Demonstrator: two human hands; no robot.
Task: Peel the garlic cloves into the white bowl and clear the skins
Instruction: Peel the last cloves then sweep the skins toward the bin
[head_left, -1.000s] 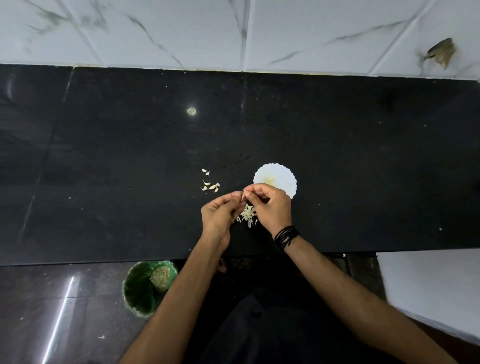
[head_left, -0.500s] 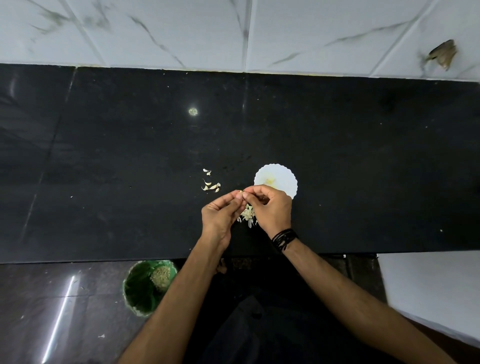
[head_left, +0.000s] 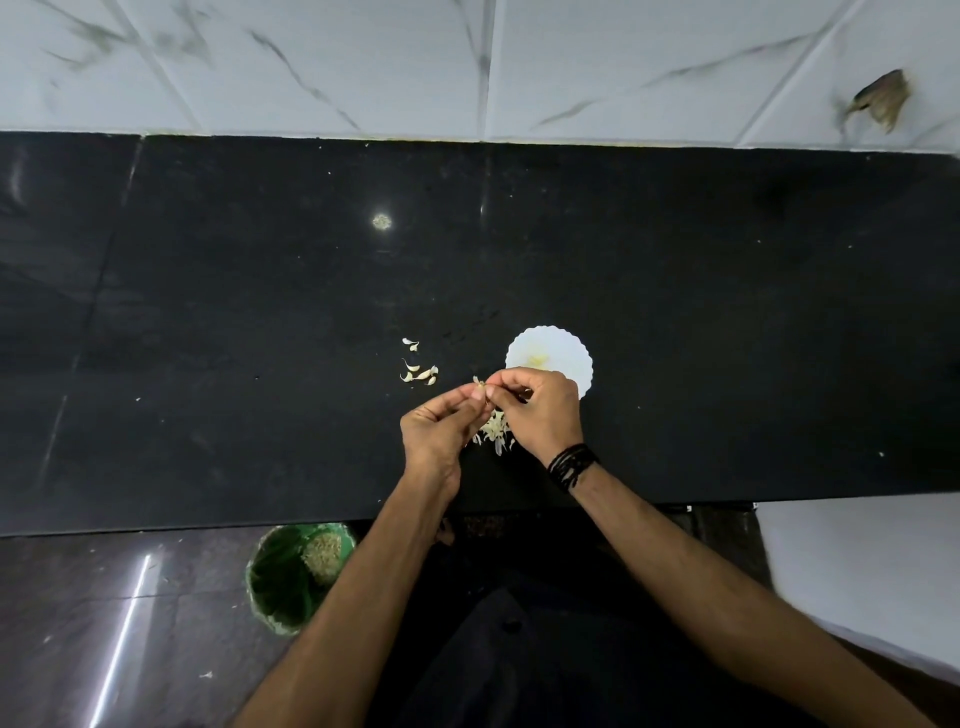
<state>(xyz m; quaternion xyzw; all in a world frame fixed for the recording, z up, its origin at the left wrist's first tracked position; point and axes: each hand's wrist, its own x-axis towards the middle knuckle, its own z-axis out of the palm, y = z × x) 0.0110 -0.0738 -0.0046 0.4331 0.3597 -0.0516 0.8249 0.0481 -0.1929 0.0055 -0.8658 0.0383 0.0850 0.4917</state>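
hands: our left hand (head_left: 439, 423) and right hand (head_left: 537, 410) meet over the black counter (head_left: 208, 322), fingertips curled in, both pinching one garlic clove (head_left: 480, 385)
bowl: white bowl (head_left: 563, 353) just behind our right hand
skins: little pile of skins (head_left: 494, 430) under our hands
cloves: a few loose cloves (head_left: 421, 370) left of the bowl
bin: green bin (head_left: 288, 574) on the floor
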